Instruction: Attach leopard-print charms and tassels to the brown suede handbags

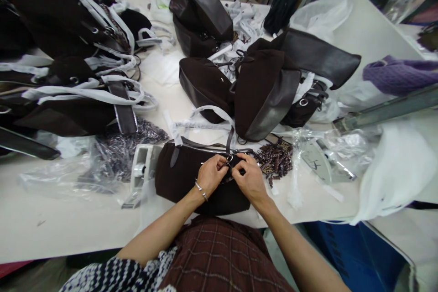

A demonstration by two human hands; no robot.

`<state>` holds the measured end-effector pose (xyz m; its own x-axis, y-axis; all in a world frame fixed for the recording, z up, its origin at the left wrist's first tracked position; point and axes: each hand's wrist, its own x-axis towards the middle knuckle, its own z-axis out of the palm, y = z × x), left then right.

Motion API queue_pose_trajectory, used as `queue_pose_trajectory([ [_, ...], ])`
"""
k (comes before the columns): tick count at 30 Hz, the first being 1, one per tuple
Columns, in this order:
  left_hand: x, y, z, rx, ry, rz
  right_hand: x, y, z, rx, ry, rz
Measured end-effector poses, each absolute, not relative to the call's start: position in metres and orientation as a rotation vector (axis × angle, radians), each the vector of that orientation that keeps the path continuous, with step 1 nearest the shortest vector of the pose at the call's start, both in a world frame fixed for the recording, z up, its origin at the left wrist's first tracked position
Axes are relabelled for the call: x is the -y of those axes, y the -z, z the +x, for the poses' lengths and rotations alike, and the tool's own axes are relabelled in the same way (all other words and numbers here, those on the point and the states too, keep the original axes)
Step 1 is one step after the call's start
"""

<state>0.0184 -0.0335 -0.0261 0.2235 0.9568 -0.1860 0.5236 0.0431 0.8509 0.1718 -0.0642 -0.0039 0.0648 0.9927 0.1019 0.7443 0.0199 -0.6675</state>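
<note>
Brown checked apron (pixel 222 255) right under me, then my dark bag (pixel 181 175) on the white table (pixel 68 232), near the edge. Left hand (pixel 212 174) and right hand (pixel 249 177) are both pinching some small hardware (pixel 229 160) on it, too tiny to make out tbh.

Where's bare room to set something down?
Front left: bare table between the clear plastic and front edge. A smaller strip follows that edge between the nearest bag and white plastic sack. Dark bags crowd the back.
</note>
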Motion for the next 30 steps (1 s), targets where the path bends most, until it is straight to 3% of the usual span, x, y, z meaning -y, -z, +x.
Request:
queue_pose_trajectory([
  [11,0.040,0.023,0.019,-1.437,-0.590,2.018,0.059,0.006,0.170,1.746,-0.593,-1.768],
  [23,0.029,0.042,0.016,-1.184,-0.522,1.190,0.061,0.013,0.177,1.800,-0.586,-1.643],
  [30,0.043,0.014,0.002,-1.310,-0.565,1.848,0.066,-0.008,0.174,1.747,-0.488,-1.530],
])
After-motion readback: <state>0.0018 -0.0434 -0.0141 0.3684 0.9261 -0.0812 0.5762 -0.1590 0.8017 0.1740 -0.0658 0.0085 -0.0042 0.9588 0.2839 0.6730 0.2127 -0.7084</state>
